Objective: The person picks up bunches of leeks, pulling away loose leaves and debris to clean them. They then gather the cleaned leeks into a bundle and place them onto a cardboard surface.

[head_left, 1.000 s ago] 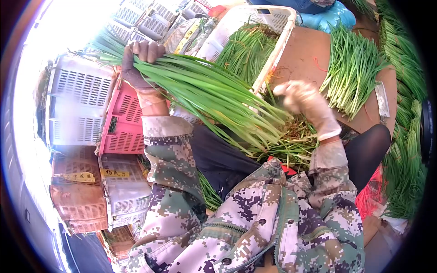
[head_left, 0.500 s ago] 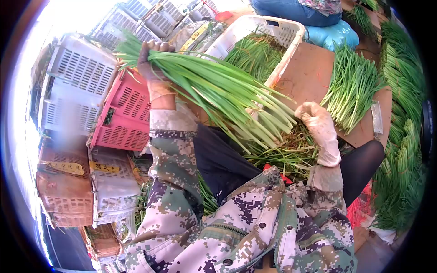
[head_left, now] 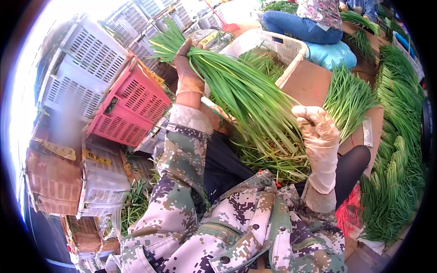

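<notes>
A bunch of long green chives (head_left: 246,86) slants across the space in front of me. Around its leafy part, at the upper left, my left hand (head_left: 187,75) is closed in a stained glove. The pale stalk ends fan out down to the right. Beside those ends is my right hand (head_left: 321,132), in a whitish glove, its fingers curled together at the bunch's edge; whatever they pinch is too small to name. Loose leaves and trimmings (head_left: 273,164) lie beneath the bunch, between my legs. On the brown board (head_left: 307,79) to the right rests another pile of chives (head_left: 348,102).
A white crate (head_left: 298,48) with greens stands ahead. Stacked white crates (head_left: 86,63) and a pink crate (head_left: 132,102) line the left. Rows of chives (head_left: 396,177) run along the right. A person in jeans (head_left: 300,25) sits beyond, by a blue bag (head_left: 330,54).
The view has shifted, showing more of the people ahead. The bunch hangs more steeply, still in my left hand. My right hand stays near the stalk ends, now more upright.
</notes>
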Demonstrator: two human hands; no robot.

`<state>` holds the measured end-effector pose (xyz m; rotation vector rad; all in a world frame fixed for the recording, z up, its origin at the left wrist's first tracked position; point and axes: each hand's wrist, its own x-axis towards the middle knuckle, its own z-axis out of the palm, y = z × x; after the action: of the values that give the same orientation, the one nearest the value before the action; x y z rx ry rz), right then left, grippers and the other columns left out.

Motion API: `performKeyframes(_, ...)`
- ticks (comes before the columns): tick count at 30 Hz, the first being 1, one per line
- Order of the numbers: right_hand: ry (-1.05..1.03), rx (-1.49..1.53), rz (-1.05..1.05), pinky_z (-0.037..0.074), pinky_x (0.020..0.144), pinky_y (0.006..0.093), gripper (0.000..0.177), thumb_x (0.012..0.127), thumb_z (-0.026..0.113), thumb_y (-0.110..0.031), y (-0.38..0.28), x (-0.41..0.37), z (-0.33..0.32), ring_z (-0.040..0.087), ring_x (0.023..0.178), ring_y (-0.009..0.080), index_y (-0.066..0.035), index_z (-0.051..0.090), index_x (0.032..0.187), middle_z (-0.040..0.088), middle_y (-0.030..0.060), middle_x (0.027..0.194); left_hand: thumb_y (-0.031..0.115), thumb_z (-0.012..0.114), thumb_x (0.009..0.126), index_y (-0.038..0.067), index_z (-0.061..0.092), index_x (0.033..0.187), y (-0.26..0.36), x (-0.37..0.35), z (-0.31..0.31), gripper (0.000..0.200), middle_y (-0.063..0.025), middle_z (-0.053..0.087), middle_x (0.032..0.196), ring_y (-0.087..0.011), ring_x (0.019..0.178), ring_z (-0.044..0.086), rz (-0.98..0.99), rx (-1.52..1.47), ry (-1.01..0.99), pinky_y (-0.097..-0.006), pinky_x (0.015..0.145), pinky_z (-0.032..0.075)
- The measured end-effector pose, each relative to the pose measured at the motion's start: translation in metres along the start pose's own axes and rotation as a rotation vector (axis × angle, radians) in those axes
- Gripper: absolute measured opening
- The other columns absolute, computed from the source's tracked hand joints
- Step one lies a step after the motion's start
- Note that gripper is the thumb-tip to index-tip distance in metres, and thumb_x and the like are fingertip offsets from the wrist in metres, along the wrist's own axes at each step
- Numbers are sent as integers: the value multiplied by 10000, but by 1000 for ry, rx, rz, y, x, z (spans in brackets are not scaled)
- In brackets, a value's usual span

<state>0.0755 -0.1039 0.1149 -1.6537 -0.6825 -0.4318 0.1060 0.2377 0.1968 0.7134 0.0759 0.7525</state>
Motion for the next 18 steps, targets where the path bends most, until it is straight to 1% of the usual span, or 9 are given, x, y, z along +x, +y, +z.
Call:
performKeyframes(3, 69, -198, -326, 504, 801, 357, 274, 718, 750, -90, -4, 7, 11, 624, 869, 260, -66, 686, 983, 659, 98, 943, 141, 592, 860, 22, 579, 826, -2, -13, 16, 124, -95, 606, 722, -262, 643, 611, -79, 31, 62, -367, 635, 554)
performKeyframes(6, 34, -322, -330, 502, 799, 363, 254, 742, 733, -121, -8, 12, 18, 627, 873, 270, -65, 688, 986, 659, 103, 939, 133, 586, 861, 23, 578, 816, -5, -28, 36, 118, -96, 605, 716, -256, 637, 604, -110, 50, 57, -359, 637, 548)
performKeyframes(8, 2, -288, -288, 500, 790, 380, 246, 771, 710, -136, 3, 22, 29, 627, 877, 296, -52, 678, 1000, 655, 121, 919, 135, 564, 870, 19, 578, 810, -4, -15, 38, 131, -100, 601, 710, -259, 635, 596, -107, 41, -31, -355, 643, 540)
performKeyframes(10, -81, -63, -110, 499, 791, 384, 265, 781, 705, -124, 14, 22, 30, 626, 872, 317, -38, 662, 1029, 652, 145, 905, 139, 540, 880, 16, 568, 809, -6, -15, 41, 145, -103, 594, 705, -265, 634, 588, -134, 84, -85, -354, 653, 534)
performKeyframes(12, -109, -58, -59, 504, 781, 369, 257, 784, 702, -103, 12, 23, 23, 639, 864, 303, -28, 650, 1024, 659, 148, 907, 143, 528, 885, 13, 560, 817, -7, -15, 39, 150, -102, 582, 697, -267, 630, 576, -180, 66, -157, -360, 647, 528)
performKeyframes(14, -110, 59, 159, 512, 756, 350, 216, 778, 705, -80, 8, 23, 19, 654, 843, 287, -28, 649, 980, 664, 157, 910, 138, 546, 877, 10, 562, 815, -12, -17, 43, 143, -83, 569, 677, -236, 612, 564, -191, 139, -148, -351, 637, 522)
performKeyframes(15, -101, 66, 55, 511, 721, 308, 178, 802, 697, -66, 21, 21, 22, 660, 801, 211, -17, 632, 960, 673, 122, 880, 136, 552, 873, 12, 560, 810, -15, -9, 35, 139, -77, 566, 682, -230, 613, 561, -224, 73, -251, -349, 637, 519)
performKeyframes(16, -104, 55, 61, 511, 721, 308, 178, 802, 697, -66, 18, 21, 20, 660, 801, 211, -17, 632, 960, 673, 122, 880, 136, 552, 873, 12, 560, 810, -17, -12, 37, 139, -77, 566, 682, -230, 613, 561, -233, 64, -246, -349, 637, 519)
performKeyframes(18, -204, 271, 339, 494, 694, 257, 163, 837, 685, -72, 5, 18, 17, 622, 771, 120, -10, 619, 972, 661, 69, 847, 140, 563, 866, 18, 553, 802, -21, -19, 38, 138, -69, 561, 681, -223, 613, 557, -222, 98, -96, -340, 615, 508)
